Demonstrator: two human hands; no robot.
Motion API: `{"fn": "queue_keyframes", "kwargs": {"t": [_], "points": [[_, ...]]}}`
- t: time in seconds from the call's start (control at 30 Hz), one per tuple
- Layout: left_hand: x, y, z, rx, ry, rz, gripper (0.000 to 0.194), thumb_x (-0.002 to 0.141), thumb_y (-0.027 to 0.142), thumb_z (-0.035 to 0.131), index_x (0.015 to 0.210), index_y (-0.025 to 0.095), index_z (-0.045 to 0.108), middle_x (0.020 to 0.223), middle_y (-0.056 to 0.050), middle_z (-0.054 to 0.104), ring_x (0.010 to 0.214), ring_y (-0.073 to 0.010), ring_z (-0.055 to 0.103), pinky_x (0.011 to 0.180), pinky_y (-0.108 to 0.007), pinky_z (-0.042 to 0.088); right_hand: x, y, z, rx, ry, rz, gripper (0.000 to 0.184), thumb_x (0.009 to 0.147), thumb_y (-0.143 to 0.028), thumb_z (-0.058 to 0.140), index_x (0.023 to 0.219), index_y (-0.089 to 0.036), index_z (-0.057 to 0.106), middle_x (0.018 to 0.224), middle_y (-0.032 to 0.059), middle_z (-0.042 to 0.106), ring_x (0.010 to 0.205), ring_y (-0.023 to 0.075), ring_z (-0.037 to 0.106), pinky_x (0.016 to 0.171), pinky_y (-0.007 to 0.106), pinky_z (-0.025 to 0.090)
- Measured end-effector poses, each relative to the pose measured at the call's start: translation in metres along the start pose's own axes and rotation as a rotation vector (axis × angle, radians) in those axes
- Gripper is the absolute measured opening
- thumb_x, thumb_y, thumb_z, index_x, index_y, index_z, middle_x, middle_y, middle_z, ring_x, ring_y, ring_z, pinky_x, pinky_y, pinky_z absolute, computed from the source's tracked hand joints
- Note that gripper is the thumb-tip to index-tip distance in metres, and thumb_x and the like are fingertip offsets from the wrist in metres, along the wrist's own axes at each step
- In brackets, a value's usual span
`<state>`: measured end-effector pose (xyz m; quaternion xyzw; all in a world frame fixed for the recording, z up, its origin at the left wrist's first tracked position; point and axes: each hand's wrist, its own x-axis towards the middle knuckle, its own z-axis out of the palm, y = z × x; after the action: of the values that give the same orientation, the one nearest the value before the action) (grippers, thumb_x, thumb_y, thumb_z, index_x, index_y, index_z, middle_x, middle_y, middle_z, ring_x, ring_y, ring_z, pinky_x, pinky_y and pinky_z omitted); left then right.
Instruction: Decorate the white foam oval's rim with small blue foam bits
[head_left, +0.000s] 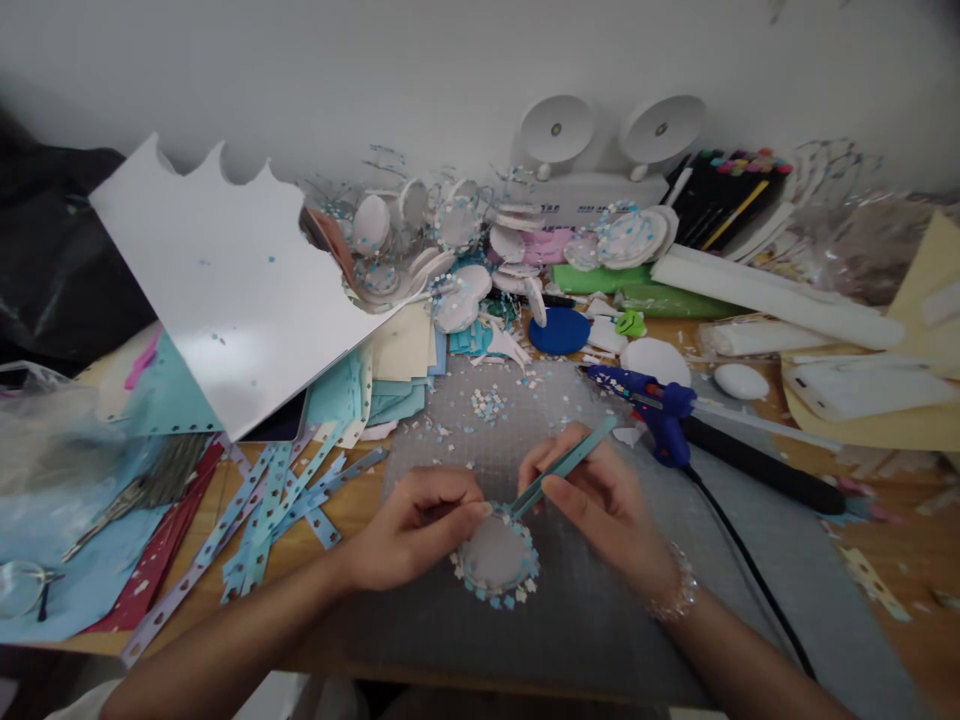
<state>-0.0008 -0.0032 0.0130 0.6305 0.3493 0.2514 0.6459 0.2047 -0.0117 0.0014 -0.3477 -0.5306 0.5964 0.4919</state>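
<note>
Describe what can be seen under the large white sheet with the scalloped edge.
Peeking out past the lower edges of the white sheet are teal paper and a dark flat object. Anything farther under is covered and cannot be seen.

Colourful-tipped markers (pixel 750 162) (bunched together) stand beside a white twin-headed lamp (pixel 600 188)

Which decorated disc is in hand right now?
The disc pinched by the left hand, with the tweezers at its rim; the other decorated ones sit farther back, unheld.
</note>
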Motion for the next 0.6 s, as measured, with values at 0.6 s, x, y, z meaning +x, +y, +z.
{"fn": "queue_keyframes", "kwargs": {"t": [0.6], "points": [[0.0010,-0.0029,-0.0024,0.035,-0.011,0.007,0.038,0.092,0.035,0.047,0.060,0.015,0.044,0.061,0.003,0.038,0.056,-0.0089,0.033,0.050,-0.022,0.026,0.0021,0.0042,-0.0018,0.029,0.186,-0.048,0.005,0.089,-0.029,0.057,0.092,-0.025,0.057,0.089,0.0016,0.060,0.072,0.0133,0.056,0.064,0.028,0.050]]}}
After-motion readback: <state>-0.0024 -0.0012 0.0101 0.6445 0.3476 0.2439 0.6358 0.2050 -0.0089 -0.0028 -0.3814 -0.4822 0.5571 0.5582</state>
